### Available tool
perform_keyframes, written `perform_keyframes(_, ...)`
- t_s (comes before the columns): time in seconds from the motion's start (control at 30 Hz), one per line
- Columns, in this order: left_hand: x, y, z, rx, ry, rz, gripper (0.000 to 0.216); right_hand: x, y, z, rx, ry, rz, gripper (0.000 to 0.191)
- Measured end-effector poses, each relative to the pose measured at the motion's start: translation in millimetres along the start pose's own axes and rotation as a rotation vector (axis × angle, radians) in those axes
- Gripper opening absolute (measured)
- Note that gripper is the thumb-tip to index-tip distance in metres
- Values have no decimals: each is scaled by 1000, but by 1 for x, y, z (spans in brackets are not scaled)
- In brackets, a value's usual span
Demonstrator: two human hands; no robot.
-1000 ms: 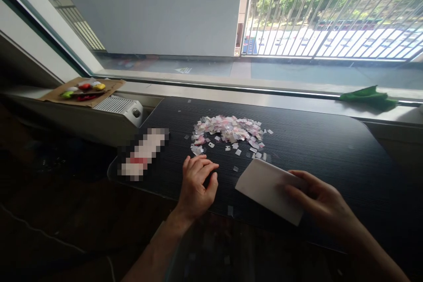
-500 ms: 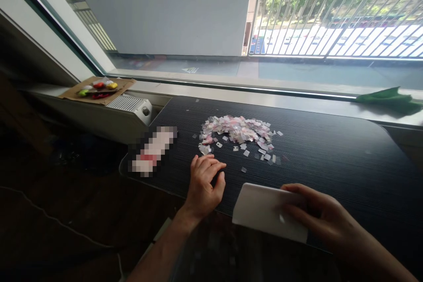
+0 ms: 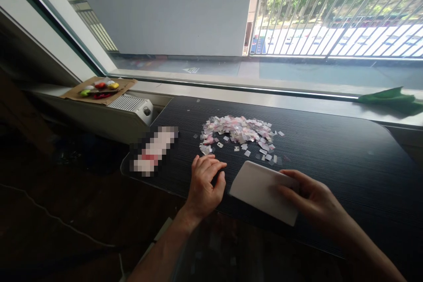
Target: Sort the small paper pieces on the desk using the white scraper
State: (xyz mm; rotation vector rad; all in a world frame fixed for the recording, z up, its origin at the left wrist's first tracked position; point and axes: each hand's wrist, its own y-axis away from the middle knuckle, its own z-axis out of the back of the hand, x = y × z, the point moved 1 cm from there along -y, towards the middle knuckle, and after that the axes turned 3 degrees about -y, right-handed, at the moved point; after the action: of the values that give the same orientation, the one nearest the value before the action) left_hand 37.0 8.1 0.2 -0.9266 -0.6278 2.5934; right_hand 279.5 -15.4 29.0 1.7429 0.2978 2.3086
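Note:
My right hand grips the right side of a flat white card, thumb on the near face. The card is tilted over the near edge of the black table, its left corner close to my left hand. A heap of small square scraps, whitish, pink and clear, lies beyond both hands, with several loose ones around its near side. My left hand rests over the table just before the heap, fingers loosely bent and thumb apart, holding nothing.
The black table stands against a window sill. A blurred-out pale item lies at its left end. Behind are a white heater, cardboard with colourful items, and a green sheet on the sill.
My right hand has moved the white card up and slightly left, closer to the scraps, and its tilt has changed. My left hand has stayed practically still.

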Motion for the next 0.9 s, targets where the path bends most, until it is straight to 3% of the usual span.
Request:
perform_keyframes(0.1, 1, -1, 2, -15, 47, 11, 20, 7, 14, -9, 54, 43, 9, 37)
perform_keyframes(0.33, -2, -3, 16, -150, 190, 30, 20, 10, 19, -15, -64, 68, 19, 42)
perform_keyframes(0.43, 3, -2, 26, -179, 142, 15, 20, 9, 18, -20, -56, 79, 47, 40)
perform_keyframes(0.6, 32, 4, 37, -245, -22, 57, 18, 9, 21, -23, -63, 128, 132, 36)
perform_keyframes(0.77, 44, 7, 29, -245, -144, 100, 20, 26, -12, -36, -237, 209, 411, 31)
perform_keyframes(0.9, 41, 9, 24, -254, -168, 149, 20, 53, -44, -59, -178, 304, 652, 23)
